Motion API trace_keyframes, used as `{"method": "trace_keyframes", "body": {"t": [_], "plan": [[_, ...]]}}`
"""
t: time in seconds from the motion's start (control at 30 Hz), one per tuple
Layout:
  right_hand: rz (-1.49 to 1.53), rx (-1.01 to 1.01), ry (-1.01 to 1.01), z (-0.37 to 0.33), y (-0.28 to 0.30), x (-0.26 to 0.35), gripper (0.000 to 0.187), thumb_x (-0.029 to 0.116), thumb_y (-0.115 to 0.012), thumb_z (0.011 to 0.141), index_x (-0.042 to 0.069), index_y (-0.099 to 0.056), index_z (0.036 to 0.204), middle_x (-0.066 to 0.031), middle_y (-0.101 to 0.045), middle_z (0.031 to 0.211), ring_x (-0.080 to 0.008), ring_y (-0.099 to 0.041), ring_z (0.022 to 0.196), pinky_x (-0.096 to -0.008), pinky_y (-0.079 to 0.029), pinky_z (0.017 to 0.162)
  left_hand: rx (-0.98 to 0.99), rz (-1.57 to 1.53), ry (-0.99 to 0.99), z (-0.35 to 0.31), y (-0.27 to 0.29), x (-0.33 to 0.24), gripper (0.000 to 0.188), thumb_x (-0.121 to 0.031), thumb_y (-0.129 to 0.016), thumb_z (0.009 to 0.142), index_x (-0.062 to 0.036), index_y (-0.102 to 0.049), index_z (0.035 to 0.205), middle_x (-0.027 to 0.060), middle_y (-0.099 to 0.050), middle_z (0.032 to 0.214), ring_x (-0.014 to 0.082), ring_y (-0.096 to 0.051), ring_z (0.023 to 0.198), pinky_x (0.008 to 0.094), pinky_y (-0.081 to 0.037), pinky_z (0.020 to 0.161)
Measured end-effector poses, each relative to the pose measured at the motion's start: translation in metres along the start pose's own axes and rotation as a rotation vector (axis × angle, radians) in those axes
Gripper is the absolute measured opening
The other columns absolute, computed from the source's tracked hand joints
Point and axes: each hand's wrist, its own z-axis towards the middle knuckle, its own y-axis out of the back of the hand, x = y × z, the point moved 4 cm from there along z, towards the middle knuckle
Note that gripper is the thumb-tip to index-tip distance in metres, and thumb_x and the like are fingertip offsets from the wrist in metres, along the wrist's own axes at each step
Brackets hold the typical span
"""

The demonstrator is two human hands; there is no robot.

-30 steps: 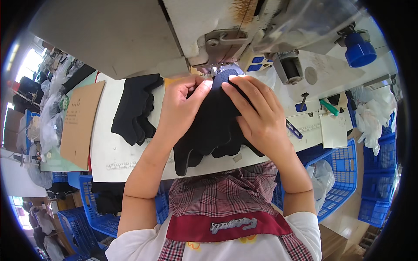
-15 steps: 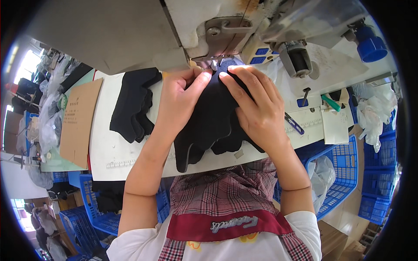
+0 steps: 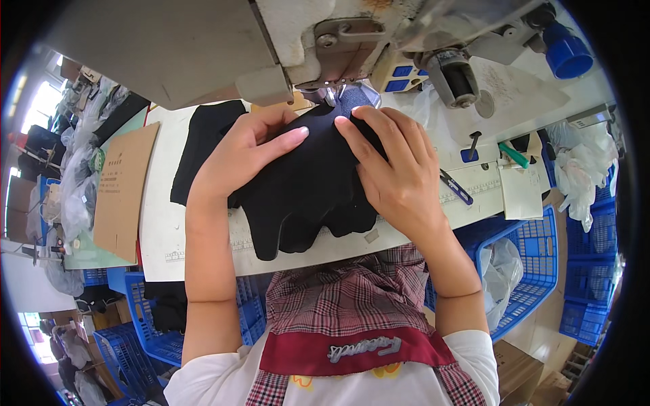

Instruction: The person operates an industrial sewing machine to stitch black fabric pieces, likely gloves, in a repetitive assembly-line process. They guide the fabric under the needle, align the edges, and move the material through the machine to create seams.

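Note:
A black fabric piece [image 3: 305,183] with a wavy lower edge lies under both my hands, its far end at the needle area of the sewing machine [image 3: 349,57]. My left hand [image 3: 237,152] rests on its left side, thumb and fingers spread apart. At the upper right edge my right hand [image 3: 403,169] grips the cloth close to the presser foot, thumb near the forefinger. Just beyond the fingertips a blue speckled patch [image 3: 355,98] shows beside the foot. More black cut pieces [image 3: 203,145] lie left of my left hand, partly covered by it.
A purple-handled cutter [image 3: 457,188] and a ruler strip [image 3: 484,187] lie right of my right hand. A green-handled tool [image 3: 513,155] sits farther right. Cardboard [image 3: 125,193] stands at the left table edge. Blue baskets [image 3: 535,271] flank my lap.
My left hand has slid left and opened away from the needle area. The black fabric has turned and its near edge has shifted left. My right hand has stayed almost in place.

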Motion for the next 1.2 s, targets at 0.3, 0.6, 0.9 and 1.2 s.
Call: {"method": "trace_keyframes", "body": {"t": [0.3, 0.6, 0.9, 1.2], "plan": [[-0.002, -0.056, -0.007, -0.002, -0.008, -0.007, 0.045, 0.008, -0.063, 0.071, -0.001, -0.068, 0.114, -0.0133, -0.061, 0.116, -0.0304, -0.060, 0.105, -0.0415, -0.051, 0.088, -0.105, -0.169, 0.045, -0.011, -0.014, -0.001, 0.026, -0.024, -0.067, 0.096, 0.0007, -0.065, 0.103, -0.0014, -0.067, 0.090, 0.0025, -0.059, 0.080, 0.0194, -0.048, 0.073], [0.038, -0.040, -0.017, -0.004, -0.008, -0.010, 0.047, 0.005, -0.062, 0.069, -0.001, -0.068, 0.115, -0.0134, -0.061, 0.117, -0.0308, -0.060, 0.105, -0.0412, -0.052, 0.087, -0.240, -0.296, 0.007, -0.011, -0.030, 0.001, 0.024, -0.022, -0.067, 0.096, 0.0011, -0.066, 0.104, 0.0013, -0.069, 0.093, 0.0039, -0.060, 0.081, 0.0195, -0.049, 0.075], [0.081, -0.053, 0.031, -0.013, -0.004, -0.003, 0.047, 0.007, -0.063, 0.067, 0.003, -0.071, 0.113, -0.0122, -0.063, 0.117, -0.0303, -0.060, 0.105, -0.0437, -0.051, 0.092, -0.292, -0.383, -0.005, -0.011, -0.041, 0.006, 0.021, -0.019, -0.066, 0.097, 0.0003, -0.067, 0.106, 0.0015, -0.069, 0.093, 0.0045, -0.062, 0.081, 0.0200, -0.050, 0.076], [0.093, -0.130, 0.105, -0.015, -0.005, -0.014, 0.042, 0.013, -0.063, 0.067, 0.007, -0.074, 0.106, -0.0101, -0.065, 0.112, -0.0281, -0.062, 0.102, -0.0413, -0.052, 0.088, -0.393, -0.256, -0.082, -0.008, -0.042, 0.012, 0.020, -0.021, -0.064, 0.098, -0.0012, -0.066, 0.102, -0.0011, -0.067, 0.087, 0.0037, -0.059, 0.078, 0.0204, -0.050, 0.073]]}}
